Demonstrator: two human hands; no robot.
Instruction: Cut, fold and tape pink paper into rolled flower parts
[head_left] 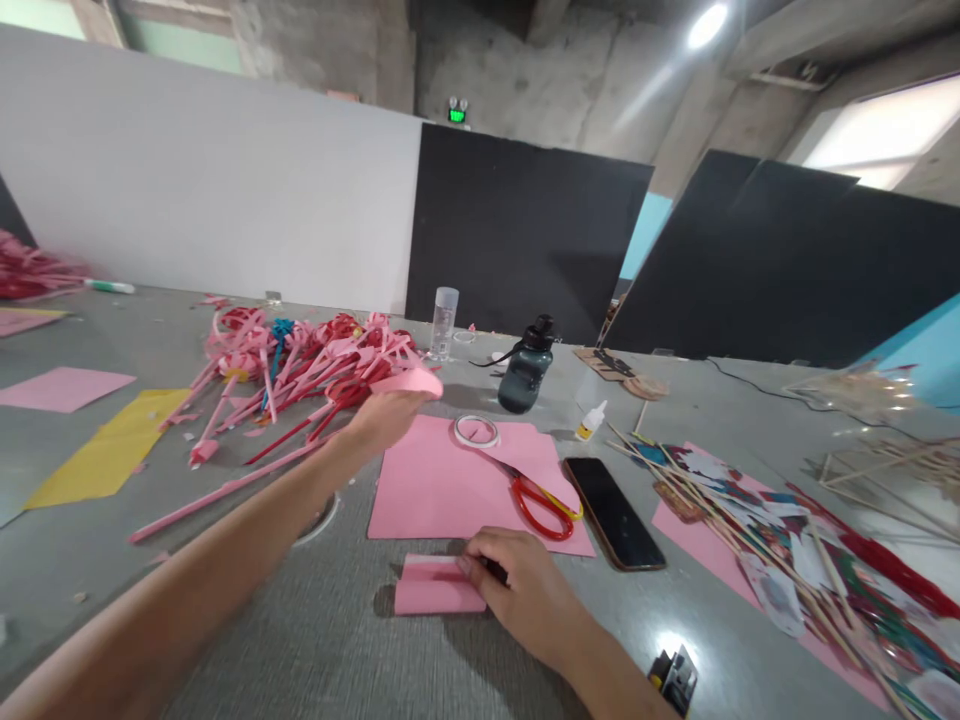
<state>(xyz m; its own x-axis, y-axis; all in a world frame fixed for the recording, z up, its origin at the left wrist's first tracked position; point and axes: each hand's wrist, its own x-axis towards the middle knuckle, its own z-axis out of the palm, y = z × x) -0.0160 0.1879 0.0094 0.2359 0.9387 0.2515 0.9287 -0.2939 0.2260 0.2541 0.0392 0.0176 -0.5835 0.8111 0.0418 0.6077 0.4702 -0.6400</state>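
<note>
- L hand [386, 418]: arm stretched out over the surface [247, 640], fingers clamped on a curled pink strip [411, 381], held up off the surface just beside the pile of pink & red paper pieces [300, 365].
- R hand [525, 590]: rests near the front edge, fingers together, pressing the right end of a folded pink piece [436, 585], prob. to keep the fold flat; a small dark item under the fingertips, can't tell what.
- Pink sheet [442, 490] lies flat betw. the two hands; tape roll [476, 431] & red-handled scissors [541, 500] sit on it, within easy reach.
- Phone [613, 512]: touching the sheet's right edge; glue bottle [590, 421] and dark water bottle [527, 366] further back.
- R side crowded w/ sticks and coloured cut-outs [780, 540]; little free room there.
- Open room: bare surface in front of and left of the folded piece; yellow sheet [112, 445] well apart to the left.
</note>
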